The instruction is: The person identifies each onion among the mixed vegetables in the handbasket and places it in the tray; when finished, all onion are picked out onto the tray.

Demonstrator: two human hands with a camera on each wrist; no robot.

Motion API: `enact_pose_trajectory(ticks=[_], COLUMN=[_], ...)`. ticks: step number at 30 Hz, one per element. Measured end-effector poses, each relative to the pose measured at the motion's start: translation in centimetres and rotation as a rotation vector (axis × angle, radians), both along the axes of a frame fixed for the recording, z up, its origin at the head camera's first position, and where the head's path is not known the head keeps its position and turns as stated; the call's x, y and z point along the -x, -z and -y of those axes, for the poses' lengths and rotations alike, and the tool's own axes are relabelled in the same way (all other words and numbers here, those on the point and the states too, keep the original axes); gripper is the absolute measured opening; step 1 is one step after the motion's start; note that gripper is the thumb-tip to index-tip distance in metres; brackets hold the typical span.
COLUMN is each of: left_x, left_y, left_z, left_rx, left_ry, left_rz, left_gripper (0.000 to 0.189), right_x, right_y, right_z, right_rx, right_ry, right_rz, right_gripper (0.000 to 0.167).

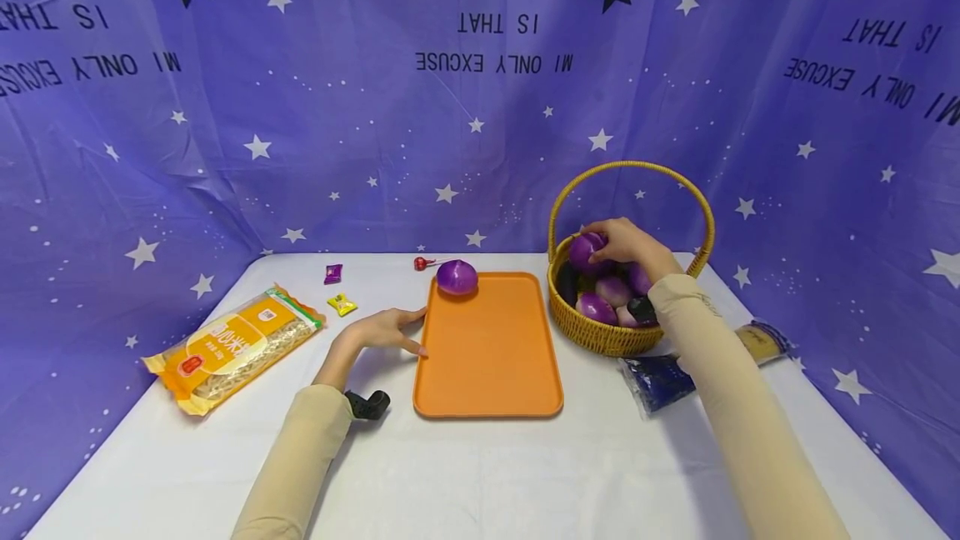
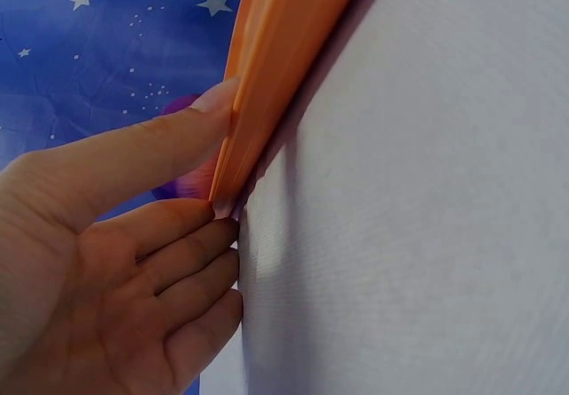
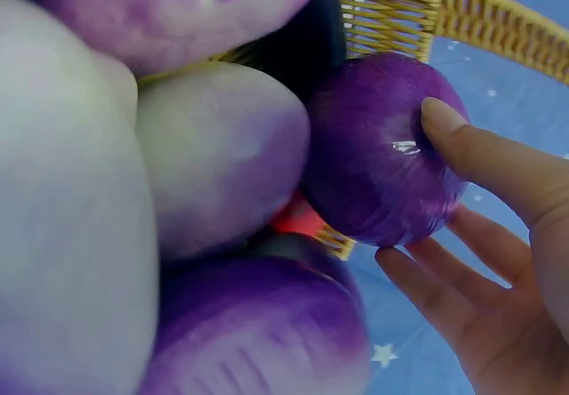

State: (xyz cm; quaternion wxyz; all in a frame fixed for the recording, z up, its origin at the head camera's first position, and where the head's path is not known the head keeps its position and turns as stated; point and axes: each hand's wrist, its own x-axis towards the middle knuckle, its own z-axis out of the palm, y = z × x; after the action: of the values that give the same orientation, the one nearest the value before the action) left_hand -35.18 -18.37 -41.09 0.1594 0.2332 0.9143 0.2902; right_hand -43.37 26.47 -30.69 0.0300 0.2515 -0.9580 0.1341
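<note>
Purple, glossy, round onion (image 3: 369,159), right hand (image 1: 626,242) gripping it; left hand (image 1: 384,329), relaxed, touches tray (image 1: 491,357).

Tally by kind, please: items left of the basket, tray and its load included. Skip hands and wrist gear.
Tray: 1
Round purple vegetable: 1
Wrapped candies: 2
Lollipop: 1
Food bag: 1
Total: 6

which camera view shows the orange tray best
The head view: it takes in nearly the whole orange tray. The left wrist view shows only part of its edge; the right wrist view shows none of it.
</note>
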Motion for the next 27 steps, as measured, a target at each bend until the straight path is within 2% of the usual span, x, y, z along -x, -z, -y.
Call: enact_pose_trajectory(ticks=[5, 14, 22, 27], left_x=[0.0, -0.1, 0.0, 0.1], left_y=[0.0, 0.1, 0.2, 0.1], left_z=[0.0, 0.1, 0.1, 0.1], left_rx=[0.004, -0.004, 0.007, 0.015], left_ry=[-0.006, -0.005, -0.003, 0.002], left_rz=[0.003, 0.002, -0.002, -0.008], left_gripper=[0.091, 0.09, 0.091, 0.09], right_x=[-1.2, -4.2, -6.5, -7.2], right_y=[-1.1, -2.4, -1.8, -1.1], right_z=[0.0, 1.5, 4.2, 6.3], right_rx=[0.032, 0.061, 0.131, 0.169], right_ry=[-0.033, -0.092, -0.187, -0.194], right_rz=[-0.043, -0.054, -0.1, -0.11], right_gripper=[0.053, 0.056, 0.059, 0.058])
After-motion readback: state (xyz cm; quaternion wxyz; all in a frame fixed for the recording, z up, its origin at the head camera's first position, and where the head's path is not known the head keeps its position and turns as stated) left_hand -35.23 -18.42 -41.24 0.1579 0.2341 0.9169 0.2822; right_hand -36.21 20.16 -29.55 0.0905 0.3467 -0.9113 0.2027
